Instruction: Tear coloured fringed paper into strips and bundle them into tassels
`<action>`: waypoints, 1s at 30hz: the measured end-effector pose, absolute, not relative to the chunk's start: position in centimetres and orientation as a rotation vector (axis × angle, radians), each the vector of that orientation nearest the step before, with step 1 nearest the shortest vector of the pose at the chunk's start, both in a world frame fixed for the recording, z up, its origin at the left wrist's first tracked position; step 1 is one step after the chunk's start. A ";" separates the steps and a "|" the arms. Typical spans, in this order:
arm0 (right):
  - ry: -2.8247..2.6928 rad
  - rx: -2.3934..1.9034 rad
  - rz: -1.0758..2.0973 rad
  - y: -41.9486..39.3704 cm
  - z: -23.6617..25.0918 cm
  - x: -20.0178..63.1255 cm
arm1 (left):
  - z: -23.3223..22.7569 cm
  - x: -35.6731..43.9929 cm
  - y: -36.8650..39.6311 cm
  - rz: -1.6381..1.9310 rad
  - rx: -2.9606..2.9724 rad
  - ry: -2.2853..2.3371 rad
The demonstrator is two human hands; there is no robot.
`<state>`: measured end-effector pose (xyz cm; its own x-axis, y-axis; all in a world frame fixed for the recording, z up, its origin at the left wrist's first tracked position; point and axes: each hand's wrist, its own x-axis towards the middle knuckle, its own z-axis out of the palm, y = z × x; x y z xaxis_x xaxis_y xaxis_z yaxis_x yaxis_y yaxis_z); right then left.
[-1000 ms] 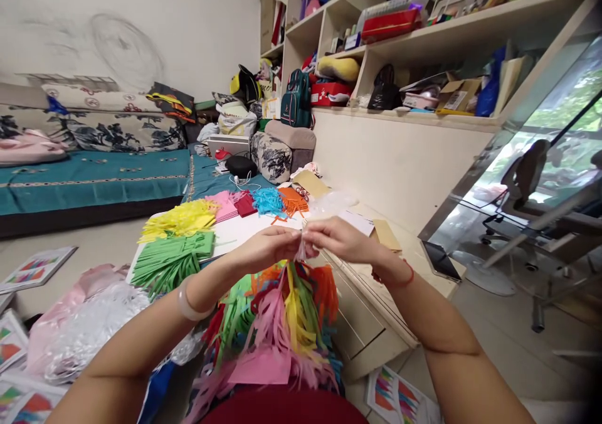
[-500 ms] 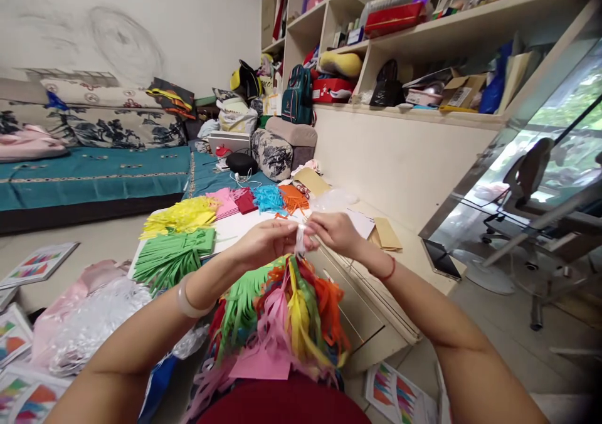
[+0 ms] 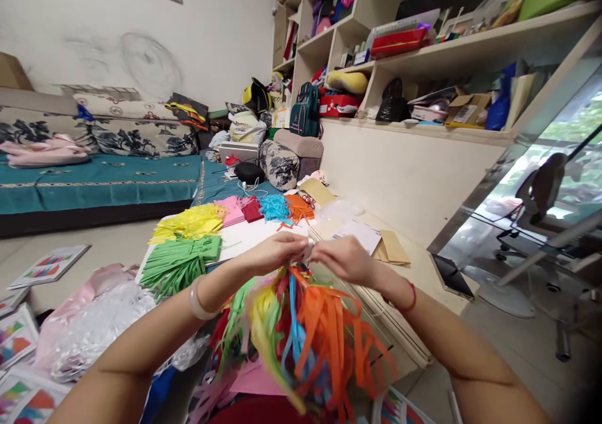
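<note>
My left hand (image 3: 275, 251) and my right hand (image 3: 342, 258) meet in front of me, both pinching the top of a bundle of paper fringe tassels (image 3: 305, 330). The bundle hangs below my hands in orange, yellow, green, blue and pink strips, and its lower part is blurred. A small pale bit shows between my fingertips; I cannot tell what it is. On the low white board (image 3: 244, 233) beyond lie stacks of cut fringe: green (image 3: 181, 262), yellow (image 3: 190, 221), pink (image 3: 231, 207), blue (image 3: 275, 207) and orange (image 3: 298, 207).
A teal mattress (image 3: 94, 182) lies at the left, with printed cards (image 3: 47, 267) and clear plastic wrap (image 3: 101, 327) on the floor. Crowded shelves (image 3: 423, 47) fill the right wall. Brown envelopes (image 3: 392, 248) and a dark tablet (image 3: 454, 276) lie on the low bench.
The tassel bundle has swung toward the right and fanned out, with orange strips now in front. My hands stay together at its top, slightly lower. The camera has tilted up a little.
</note>
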<state>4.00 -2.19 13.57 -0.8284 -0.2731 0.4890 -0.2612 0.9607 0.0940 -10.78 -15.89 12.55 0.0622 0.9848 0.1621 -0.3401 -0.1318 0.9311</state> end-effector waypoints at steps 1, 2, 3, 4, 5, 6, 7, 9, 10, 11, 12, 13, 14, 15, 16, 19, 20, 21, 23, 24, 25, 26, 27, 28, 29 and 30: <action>-2.569 0.325 -0.026 -2.1 13.6 4.0 | 12.6 -10.8 -15.9 1.291 1.137 0.808; -2.557 0.269 -0.033 -2.1 13.5 4.1 | 12.7 -10.9 -15.9 1.257 1.154 0.783; -2.572 0.226 -0.043 -2.3 13.6 4.2 | 12.7 -10.9 -15.9 1.306 1.144 0.753; -2.617 0.211 -0.044 -2.5 13.7 4.4 | 12.7 -11.0 -15.8 1.417 1.115 0.735; -2.690 0.226 -0.020 -2.8 14.0 4.6 | 12.6 -11.1 -15.7 1.545 1.077 0.739; -2.771 0.263 0.035 -3.2 14.5 4.9 | 12.5 -11.2 -15.5 1.635 1.044 0.763; -2.839 0.309 0.120 -3.5 15.1 5.1 | 12.4 -11.3 -15.3 1.656 1.028 0.797; -2.868 0.360 0.326 -3.6 16.4 5.3 | 12.2 -11.3 -15.1 1.548 1.048 0.830; -2.817 0.343 0.400 -3.3 16.8 5.3 | 12.1 -11.3 -15.1 1.460 1.062 0.814; -2.735 0.292 0.430 -3.0 16.9 5.1 | 12.2 -11.2 -15.1 1.380 1.068 0.781; -2.654 0.223 0.419 -2.6 16.6 4.8 | 12.2 -11.2 -15.2 1.332 1.064 0.739; -2.593 0.147 0.377 -2.3 16.0 4.5 | 12.4 -11.1 -15.2 1.332 1.049 0.696; -2.564 0.087 0.321 -2.2 15.2 4.3 | 12.5 -11.1 -15.3 1.381 1.027 0.658; -2.583 0.059 0.267 -2.2 14.4 4.2 | 12.6 -11.1 -15.3 1.474 1.001 0.631; -2.625 0.069 0.230 -2.4 13.8 4.3 | 12.7 -11.0 -15.2 1.592 0.973 0.615; -2.713 0.240 0.220 -3.4 13.9 4.9 | 12.8 -11.0 -15.3 1.724 0.927 0.675; -2.685 0.273 0.212 -3.5 14.5 5.0 | 12.8 -10.9 -15.4 1.646 0.940 0.708; -2.630 0.267 0.184 -3.4 15.1 5.0 | 12.8 -10.9 -15.5 1.546 0.959 0.724; -2.527 0.197 0.079 -2.6 15.8 4.7 | 12.9 -10.7 -15.8 1.406 0.984 0.703; -2.512 0.162 0.031 -2.2 15.7 4.5 | 13.0 -10.7 -15.8 1.404 0.980 0.681; -2.530 0.139 -0.007 -1.9 15.2 4.3 | 13.1 -10.6 -15.9 1.443 0.963 0.663; -2.583 0.135 -0.037 -1.7 14.5 4.1 | 13.1 -10.6 -15.8 1.503 0.936 0.650; -2.650 0.150 -0.056 -1.8 13.7 4.0 | 13.1 -10.5 -15.7 1.564 0.905 0.644; -2.720 0.168 -0.072 -2.0 13.0 4.0 | 13.1 -10.5 -15.6 1.616 0.880 0.643; -2.781 0.181 -0.088 -2.3 12.5 4.1 | 13.1 -10.4 -15.5 1.655 0.866 0.644; -2.825 0.180 -0.107 -2.7 12.2 4.3 | 13.1 -10.4 -15.3 1.684 0.865 0.642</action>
<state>4.31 -2.67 12.18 -0.9448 -0.1354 0.2985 -0.1124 0.9893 0.0928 -10.41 -15.32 13.05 -0.1504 0.9629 0.2239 -0.5697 -0.2695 0.7764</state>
